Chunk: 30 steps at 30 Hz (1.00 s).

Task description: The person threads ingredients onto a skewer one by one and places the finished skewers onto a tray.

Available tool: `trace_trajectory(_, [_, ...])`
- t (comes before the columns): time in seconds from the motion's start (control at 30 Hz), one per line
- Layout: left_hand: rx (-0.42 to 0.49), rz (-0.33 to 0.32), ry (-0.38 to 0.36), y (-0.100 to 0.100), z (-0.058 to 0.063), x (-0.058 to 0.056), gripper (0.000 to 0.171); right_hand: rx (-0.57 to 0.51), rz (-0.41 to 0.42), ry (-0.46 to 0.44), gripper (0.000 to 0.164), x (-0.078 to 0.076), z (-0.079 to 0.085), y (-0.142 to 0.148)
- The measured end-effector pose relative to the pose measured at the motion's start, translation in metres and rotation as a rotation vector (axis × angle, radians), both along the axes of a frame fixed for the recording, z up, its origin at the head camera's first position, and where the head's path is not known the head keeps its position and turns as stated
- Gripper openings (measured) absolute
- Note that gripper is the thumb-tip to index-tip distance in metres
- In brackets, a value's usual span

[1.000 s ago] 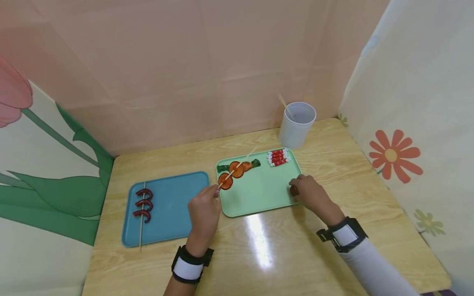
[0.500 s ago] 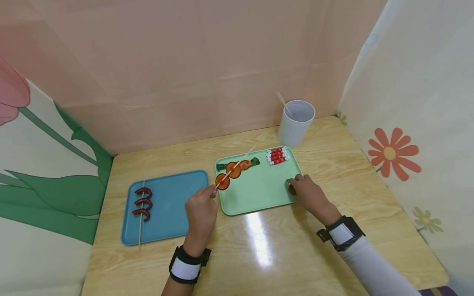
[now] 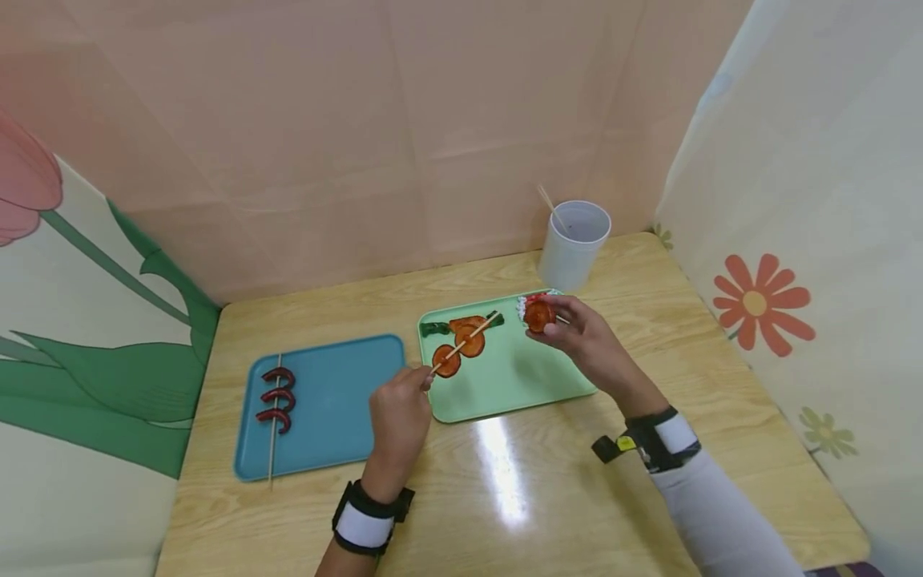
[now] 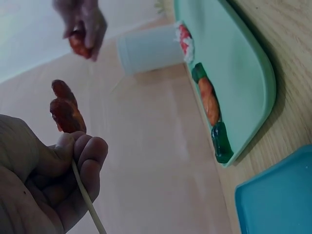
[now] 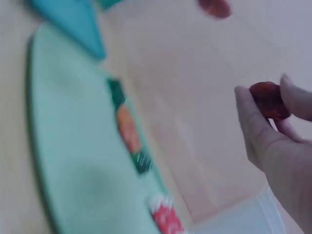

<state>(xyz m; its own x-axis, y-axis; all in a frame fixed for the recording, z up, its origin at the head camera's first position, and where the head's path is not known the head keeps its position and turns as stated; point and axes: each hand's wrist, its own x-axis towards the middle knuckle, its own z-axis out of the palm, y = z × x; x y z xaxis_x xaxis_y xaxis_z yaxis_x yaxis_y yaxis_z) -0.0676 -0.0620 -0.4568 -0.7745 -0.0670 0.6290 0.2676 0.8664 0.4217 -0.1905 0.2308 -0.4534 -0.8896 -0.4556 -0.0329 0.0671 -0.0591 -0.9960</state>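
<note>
My left hand (image 3: 401,417) pinches the lower end of a wooden skewer (image 3: 457,350) that carries two round orange-brown slices (image 3: 471,340). The skewer slants up to the right above the green tray (image 3: 497,385). Between thumb and fingers, my right hand (image 3: 587,340) grips another round orange-brown slice (image 3: 539,316), raised over the tray's right part. The right wrist view shows that slice (image 5: 269,100) edge-on in the fingers. On the tray behind lie an orange piece (image 4: 208,101), two dark green pieces (image 4: 221,142) and red-and-white wrapped rolls (image 3: 523,308), partly hidden by the right hand.
To the left, a blue tray (image 3: 335,409) bears a skewer with three curved dark red pieces (image 3: 277,398). A white cup (image 3: 573,252) holding thin skewers (image 3: 551,205) stands behind the green tray. A pink backdrop (image 3: 324,160) rises at the table's rear edge.
My right hand has lifted the round slice from the green tray's right edge and carried it up and left towards the skewer. The left hand's skewer has shifted slightly right.
</note>
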Motion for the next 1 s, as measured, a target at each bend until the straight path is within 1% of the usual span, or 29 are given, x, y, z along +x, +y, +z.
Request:
trace_trajectory(0.07, [-0.007,-0.009,-0.011,0.002,-0.001,0.000,0.012,-0.165,0.023,-0.023,0.049,0.000,0.006,-0.005])
trace_trajectory(0.1, [-0.010,-0.012,-0.015,0.003,-0.001,0.001,0.013,-0.217,0.028,-0.031,0.048,-0.001,0.009,-0.007])
trace_trajectory(0.2, [-0.014,-0.021,-0.025,0.006,0.000,0.001,0.014,-0.319,0.033,-0.053,0.046,-0.002,0.015,-0.012])
trace_trajectory(0.27, [-0.011,-0.024,-0.030,0.007,-0.001,0.001,0.014,-0.353,0.030,-0.071,0.048,-0.002,0.018,-0.014])
trace_trajectory(0.4, [-0.008,-0.027,-0.032,0.008,-0.001,0.001,0.016,-0.392,0.025,-0.100,0.049,-0.001,0.023,-0.018])
trace_trajectory(0.6, [-0.018,-0.022,-0.036,0.009,0.001,-0.001,0.016,-0.431,0.032,-0.105,0.049,-0.001,0.024,-0.023])
trace_trajectory(0.87, [-0.015,-0.010,-0.055,0.010,0.003,-0.001,0.014,-0.383,0.034,-0.081,0.054,0.000,0.024,-0.029])
trace_trajectory(1.0, [-0.015,-0.007,-0.060,0.009,0.005,0.000,0.012,-0.387,0.040,-0.086,0.057,-0.001,0.024,-0.030])
